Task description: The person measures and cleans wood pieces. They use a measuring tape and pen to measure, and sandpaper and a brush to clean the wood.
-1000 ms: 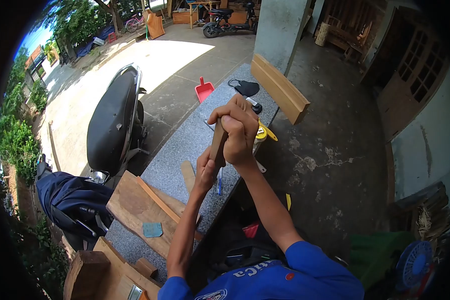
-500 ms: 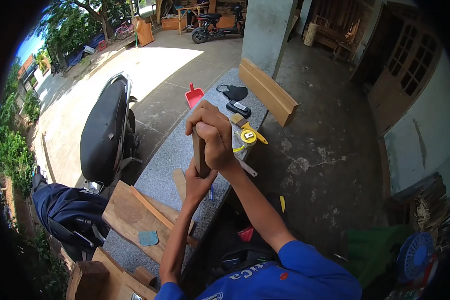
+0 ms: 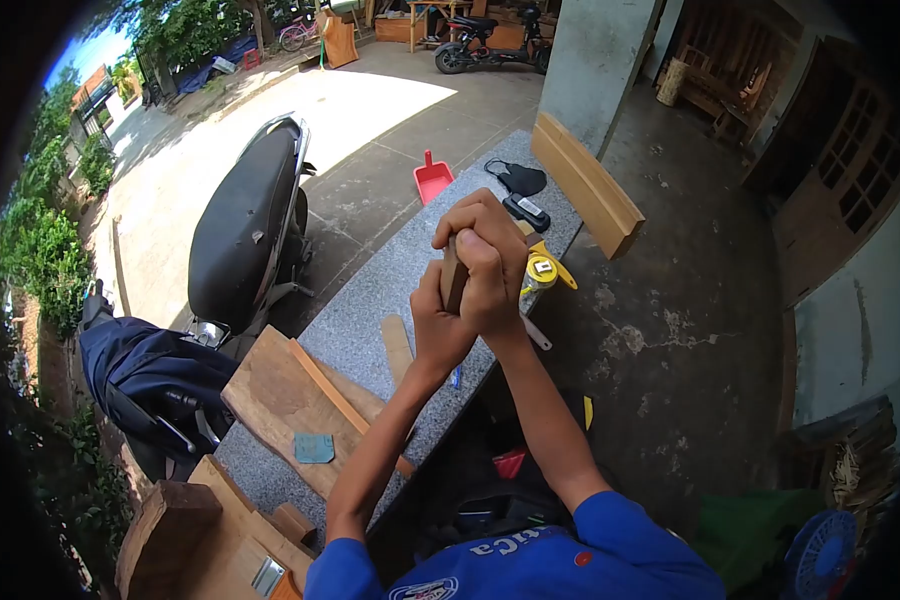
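Observation:
Both hands are up over the granite-topped bench (image 3: 355, 285), gripping one short brown piece of wood (image 3: 454, 277). My right hand (image 3: 492, 262) is closed over its upper part, fingers curled across the top. Below and to the left, my left hand (image 3: 440, 325) wraps round the lower part. Only a narrow strip of the wood shows between the hands. Behind my right hand, a yellow tape measure (image 3: 541, 269) and a yellow-handled brush (image 3: 560, 268) are partly covered. A flat wooden strip (image 3: 397, 345) lies beside my left wrist.
On the near bench lie a wide board (image 3: 280, 390), a thin strip (image 3: 330, 385) and a blue-green sandpaper piece (image 3: 313, 448). A black mask (image 3: 518, 178), black case (image 3: 526, 211) and long wooden beam (image 3: 585, 185) sit farther off. A motorbike (image 3: 250, 220) stands left; a red dustpan (image 3: 433, 180) lies beyond.
The view has swung left, so the scene sits farther right. My left hand has moved up the wood, closer to my right hand, and less of the piece shows.

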